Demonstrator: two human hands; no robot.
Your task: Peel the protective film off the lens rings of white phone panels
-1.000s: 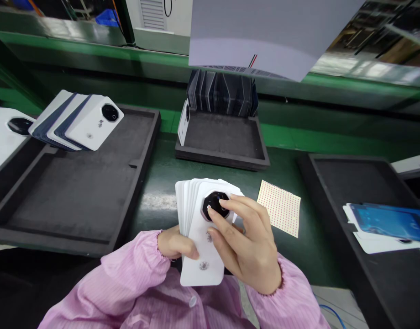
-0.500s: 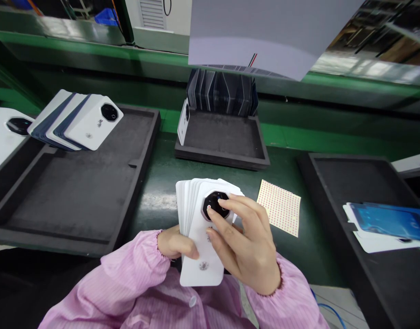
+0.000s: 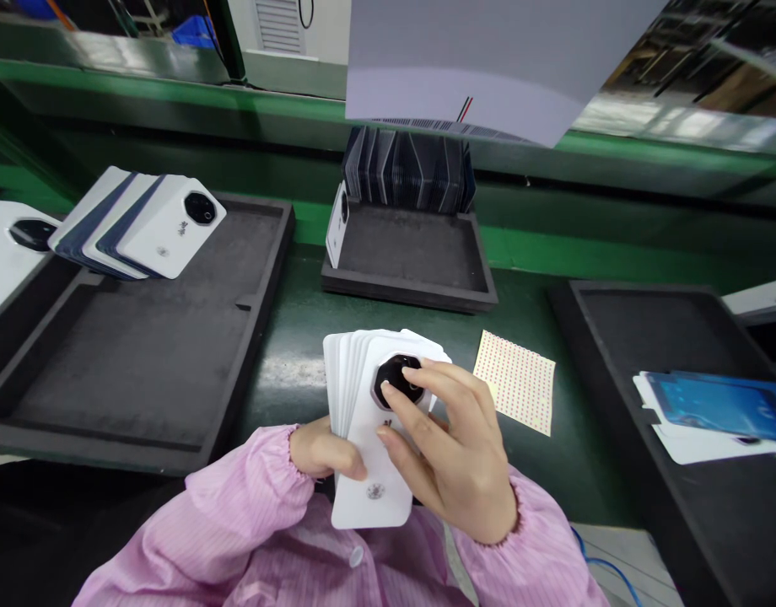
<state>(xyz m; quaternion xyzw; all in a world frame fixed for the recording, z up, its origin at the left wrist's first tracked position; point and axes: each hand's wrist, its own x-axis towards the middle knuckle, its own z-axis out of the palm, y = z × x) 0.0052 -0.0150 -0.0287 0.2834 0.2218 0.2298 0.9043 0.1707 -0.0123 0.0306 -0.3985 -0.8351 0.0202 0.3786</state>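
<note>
My left hand (image 3: 330, 451) grips a fanned stack of white phone back panels (image 3: 363, 503), with its thumb across the top one. That panel has a black camera area (image 3: 393, 371) at its upper end and small printed marks below. My right hand (image 3: 455, 447) lies over the panel with fingers apart. Its index fingertip presses on the camera area, and another fingertip touches the area's right part. Right of the hands, a pale yellow sheet of small red dot stickers (image 3: 515, 379) lies on the green table.
A left black tray (image 3: 128, 362) holds fanned white panels (image 3: 185, 223). Behind my hands, a smaller black tray (image 3: 406, 295) holds a row of dark upright panels (image 3: 406, 169). Another black tray (image 3: 641, 329) at right carries blue-filmed panels (image 3: 723, 403). White paper (image 3: 476, 59) hangs overhead.
My right index fingertip now covers the spot where a small red dot showed on the camera area. The right thumb has shifted slightly left. The left hand's grip looks the same.
</note>
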